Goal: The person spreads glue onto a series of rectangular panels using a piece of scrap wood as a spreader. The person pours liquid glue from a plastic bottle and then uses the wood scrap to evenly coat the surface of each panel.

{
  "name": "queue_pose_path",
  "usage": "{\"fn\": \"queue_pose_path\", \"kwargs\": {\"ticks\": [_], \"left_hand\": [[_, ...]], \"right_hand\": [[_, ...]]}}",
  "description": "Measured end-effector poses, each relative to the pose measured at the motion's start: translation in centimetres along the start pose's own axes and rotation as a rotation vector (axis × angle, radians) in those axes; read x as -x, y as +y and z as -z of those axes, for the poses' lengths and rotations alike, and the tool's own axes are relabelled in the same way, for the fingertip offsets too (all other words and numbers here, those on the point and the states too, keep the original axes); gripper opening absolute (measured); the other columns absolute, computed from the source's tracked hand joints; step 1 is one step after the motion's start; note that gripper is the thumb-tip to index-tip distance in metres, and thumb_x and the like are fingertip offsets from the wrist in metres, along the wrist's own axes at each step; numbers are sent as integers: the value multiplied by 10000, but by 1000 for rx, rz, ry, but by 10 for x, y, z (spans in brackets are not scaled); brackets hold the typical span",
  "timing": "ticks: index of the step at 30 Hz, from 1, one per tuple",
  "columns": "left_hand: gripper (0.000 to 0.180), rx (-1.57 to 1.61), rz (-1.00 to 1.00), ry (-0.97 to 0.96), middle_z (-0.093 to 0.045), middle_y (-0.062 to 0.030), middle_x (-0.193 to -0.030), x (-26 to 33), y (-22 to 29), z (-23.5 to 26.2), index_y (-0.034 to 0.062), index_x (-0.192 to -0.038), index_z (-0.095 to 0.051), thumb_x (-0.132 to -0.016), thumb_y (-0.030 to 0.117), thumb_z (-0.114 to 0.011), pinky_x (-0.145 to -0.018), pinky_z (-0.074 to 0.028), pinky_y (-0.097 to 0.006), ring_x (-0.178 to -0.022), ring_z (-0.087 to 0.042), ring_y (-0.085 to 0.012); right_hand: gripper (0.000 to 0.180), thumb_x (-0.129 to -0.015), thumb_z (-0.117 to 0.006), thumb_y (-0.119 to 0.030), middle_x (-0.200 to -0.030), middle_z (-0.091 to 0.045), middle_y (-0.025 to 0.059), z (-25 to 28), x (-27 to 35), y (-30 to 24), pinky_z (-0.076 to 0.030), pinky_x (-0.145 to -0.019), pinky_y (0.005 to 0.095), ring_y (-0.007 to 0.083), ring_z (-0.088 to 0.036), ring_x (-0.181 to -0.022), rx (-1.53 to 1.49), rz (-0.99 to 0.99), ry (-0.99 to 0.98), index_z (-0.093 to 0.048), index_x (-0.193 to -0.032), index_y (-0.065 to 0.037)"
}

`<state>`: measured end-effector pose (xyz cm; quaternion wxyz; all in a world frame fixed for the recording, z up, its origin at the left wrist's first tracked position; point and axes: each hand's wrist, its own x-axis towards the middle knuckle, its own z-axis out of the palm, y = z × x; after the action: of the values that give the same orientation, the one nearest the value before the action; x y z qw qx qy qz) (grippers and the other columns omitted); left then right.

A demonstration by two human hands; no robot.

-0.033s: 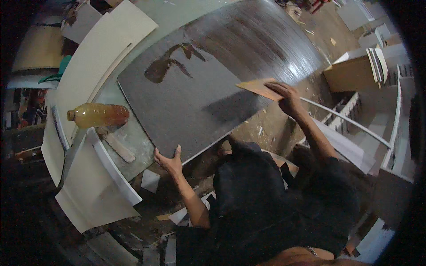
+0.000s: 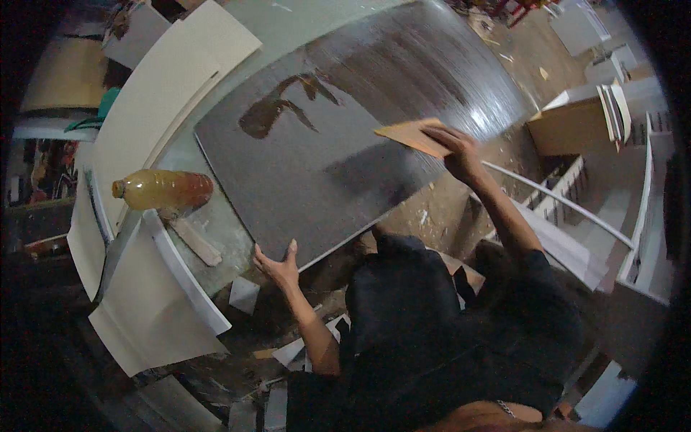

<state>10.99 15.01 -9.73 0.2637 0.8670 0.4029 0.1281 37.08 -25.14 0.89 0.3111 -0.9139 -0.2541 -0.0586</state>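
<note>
In my right hand (image 2: pixel 462 155) is a thin, flat yellow-orange spreader (image 2: pixel 412 135), pinched at its right end. It is over the right half of a dark grey flat panel (image 2: pixel 266 191) and casts a shadow there; whether its edge touches the surface I cannot tell. My left hand (image 2: pixel 281 272) rests at the panel's near left corner, thumb and fingers spread apart. A dark brown wet puddle (image 2: pixel 259 117) with finger-like trails lies on the panel's far left part. Toward the far right, the surface is streaked brown and glossy.
Left of the panel, a plastic bottle (image 2: pixel 167 189) of yellow-brown liquid lies on its side near a wooden strip (image 2: pixel 196 243). Pale sheets (image 2: pixel 165 101) stand along the left. On the right are a brown box (image 2: pixel 568 129) and white frame pieces (image 2: pixel 561 198). Scraps litter the floor.
My right hand and the spreader have shifted slightly left, and more of the spreader's flat face shows. My left hand stays at the panel's corner.
</note>
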Motion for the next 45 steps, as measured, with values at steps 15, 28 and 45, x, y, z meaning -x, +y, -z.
{"fn": "queue_pose_path", "kwargs": {"ticks": [15, 28, 45], "left_hand": [[1095, 20, 127, -69, -404, -238, -1352, 5, 24, 7, 24, -1452, -350, -620, 482, -896, -1063, -322, -562, -1289, -380, -429], [1042, 176, 172, -78, -359, -244, -1373, 3, 37, 8, 39, -1453, -345, -645, 397, -896, -1061, -356, -558, -1307, -370, -443], [1057, 118, 77, -43, -395, -243, -1343, 1, 26, 1, 36, -1430, -361, -629, 472, -895, -1057, -348, -550, -1279, -392, -436]], "right_hand": [[430, -887, -553, -183, -1363, -571, 48, -195, -308, 17, -443, -1028, 404, 248, -523, -1287, 486, 303, -88, -556, -1316, -163], [503, -795, -622, -134, -1308, -604, 63, -123, -122, -11, -377, -1113, 448, 254, -533, -1256, 295, 430, -270, -592, -1297, -146], [310, -833, -586, -175, -1079, -705, 92, -172, -332, 59, -546, -786, 445, 335, -677, -941, 459, 152, -117, -674, -1130, -149]]}}
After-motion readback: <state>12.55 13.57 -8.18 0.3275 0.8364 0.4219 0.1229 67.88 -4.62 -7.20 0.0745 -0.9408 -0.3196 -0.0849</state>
